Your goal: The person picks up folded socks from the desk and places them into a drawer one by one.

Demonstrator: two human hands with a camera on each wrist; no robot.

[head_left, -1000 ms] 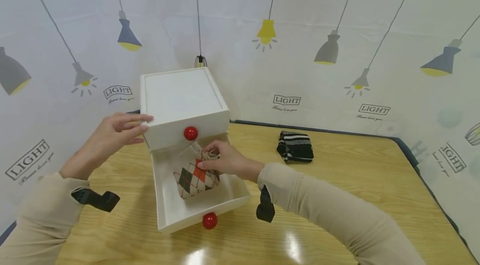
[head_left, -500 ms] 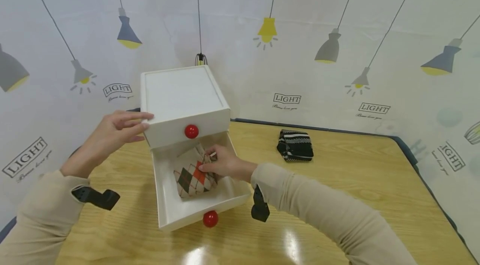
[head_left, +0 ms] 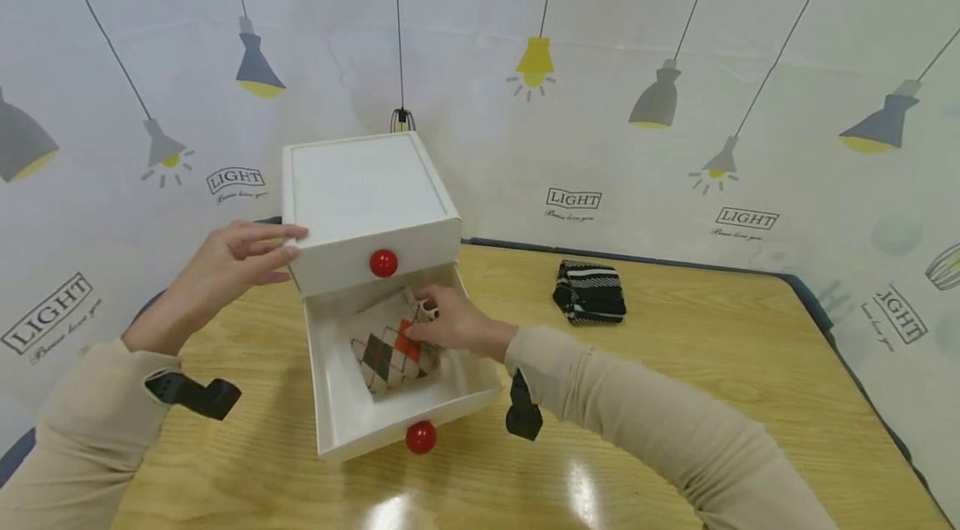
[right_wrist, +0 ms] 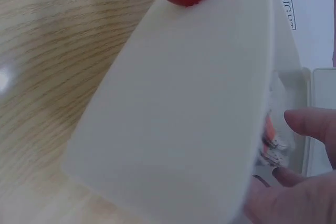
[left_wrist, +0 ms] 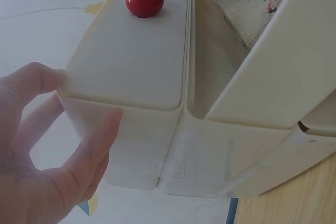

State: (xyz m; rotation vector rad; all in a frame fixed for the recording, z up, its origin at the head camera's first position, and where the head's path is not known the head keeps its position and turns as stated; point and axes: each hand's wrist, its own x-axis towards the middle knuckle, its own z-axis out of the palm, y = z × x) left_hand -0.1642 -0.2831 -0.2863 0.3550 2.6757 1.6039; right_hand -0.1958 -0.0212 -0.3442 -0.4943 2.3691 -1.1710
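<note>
A white two-drawer box [head_left: 363,180] stands on the table with its lower drawer [head_left: 360,441] pulled out. Inside that drawer lies a folded beige argyle sock [head_left: 377,359] with dark and orange diamonds. My right hand [head_left: 461,326] pinches the sock's upper right edge, thumb on the orange diamond. In the right wrist view the drawer front hides most of the sock [right_wrist: 270,140]. My left hand [head_left: 228,263] touches the box's front left corner, its fingers fairly straight. The left wrist view shows that hand's thumb and fingers [left_wrist: 102,137] against the upper drawer's corner.
Red round knobs mark the upper drawer [head_left: 384,263] and the lower one [head_left: 421,437]. A folded black-and-white patterned sock [head_left: 590,293] lies on the wooden table [head_left: 697,397] to the right. A printed lamp backdrop [head_left: 480,97] rises behind the table.
The argyle sock has shifted slightly to the right in the drawer along with my right hand, after a small leftward move of that hand. My left hand stays at the box corner.
</note>
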